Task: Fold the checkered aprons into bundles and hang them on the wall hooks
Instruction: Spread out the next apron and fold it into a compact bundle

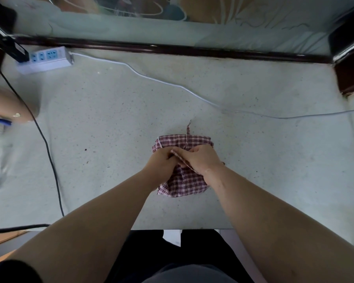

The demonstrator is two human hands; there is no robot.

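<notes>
Soft, even light covers your tabletop (253, 160); glare streaks the glass (172, 31) at top, edges bow, left side blurs.

Apron (184, 183) under left hand (161, 163) and right hand (201, 158): woven cloth, matt, creased. Table (253, 150) around them: pale, speckled, stone-like, matt. Power strip (47, 60) far beyond left hand: smooth white plastic. Rail (172, 49) beyond: dark glossy wood.

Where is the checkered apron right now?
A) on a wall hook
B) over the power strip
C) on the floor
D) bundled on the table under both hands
D: the apron lies bundled on the table, left hand and right hand gripping it.
</notes>
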